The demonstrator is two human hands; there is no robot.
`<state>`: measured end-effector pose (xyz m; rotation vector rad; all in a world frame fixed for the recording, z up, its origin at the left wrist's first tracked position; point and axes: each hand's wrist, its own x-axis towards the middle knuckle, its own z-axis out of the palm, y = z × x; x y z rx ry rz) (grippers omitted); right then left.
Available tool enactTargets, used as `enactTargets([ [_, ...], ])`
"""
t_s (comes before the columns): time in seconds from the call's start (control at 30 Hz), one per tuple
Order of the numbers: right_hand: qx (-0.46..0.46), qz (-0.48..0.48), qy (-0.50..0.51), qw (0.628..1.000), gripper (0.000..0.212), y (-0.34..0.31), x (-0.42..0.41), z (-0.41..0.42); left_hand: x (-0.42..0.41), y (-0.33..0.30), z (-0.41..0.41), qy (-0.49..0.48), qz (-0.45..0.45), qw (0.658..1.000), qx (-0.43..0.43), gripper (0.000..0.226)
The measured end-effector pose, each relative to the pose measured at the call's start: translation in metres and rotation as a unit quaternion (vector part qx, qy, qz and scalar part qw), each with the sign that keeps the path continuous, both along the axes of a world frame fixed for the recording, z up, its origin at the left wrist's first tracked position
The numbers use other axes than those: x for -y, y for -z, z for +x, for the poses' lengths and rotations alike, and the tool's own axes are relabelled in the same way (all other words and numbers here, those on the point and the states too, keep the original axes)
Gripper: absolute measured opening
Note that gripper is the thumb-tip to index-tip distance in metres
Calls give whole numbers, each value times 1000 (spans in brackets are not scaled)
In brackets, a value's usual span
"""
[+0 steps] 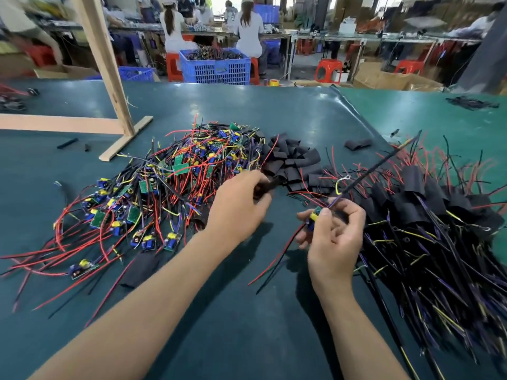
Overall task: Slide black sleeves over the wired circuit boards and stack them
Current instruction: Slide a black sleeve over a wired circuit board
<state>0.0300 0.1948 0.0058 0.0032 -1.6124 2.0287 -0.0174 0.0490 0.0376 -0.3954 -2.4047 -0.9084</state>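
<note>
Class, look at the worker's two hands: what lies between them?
In the head view, only bare green table mat lies between the left hand and the right hand.

No text, label, brand or number is showing clearly enough to be read. The small circuit boards (179, 163) lying heaped on the table (274, 111) are showing green faces with blue and yellow parts, but any printing on them is coming out too small to make out. The blue crate (215, 68), standing beyond the far edge of the table, is perhaps carrying a moulded mark on its front wall, though the blur is keeping it unreadable. The cardboard boxes (395, 79) to the right of that crate are showing no legible print.
</note>
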Motion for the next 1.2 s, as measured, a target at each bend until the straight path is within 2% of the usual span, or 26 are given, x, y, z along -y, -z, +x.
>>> enactTargets([
  [0.07,13,11,14,1000,19,2,0,-1,14,12,31,6,112,990,83,33],
  [0.1,18,16,20,1000,19,3,0,-2,21,18,42,13,121,986,115,36],
  [0.17,19,20,18,999,16,3,0,-4,34,27,53,41,11,989,140,32],
  [0.23,19,23,6,1000,11,5,1,-3,39,34,56,51,-104,985,128,35],
  [0.37,29,31,22,999,16,6,0,-6,37,37,56,78,-113,987,90,62],
  [0.47,28,49,30,998,26,7,-1,-7,38,39,54,101,-153,982,33,54],
  [0.53,27,54,21,998,29,7,-1,-8,37,39,52,81,-158,984,30,38],
  [0.6,24,50,13,998,28,7,-1,-7,38,40,50,68,-128,988,54,26],
  [0.77,-15,26,-1,1000,27,1,1,0,38,42,46,74,-66,990,102,24],
  [0.97,-104,-7,103,989,28,-8,-5,5,37,40,47,52,-49,994,84,32],
  [1.07,-108,0,99,989,26,-8,-5,5,40,38,49,59,45,993,88,36],
  [1.2,-95,5,75,993,27,-7,-1,4,49,34,47,97,161,974,130,32],
])
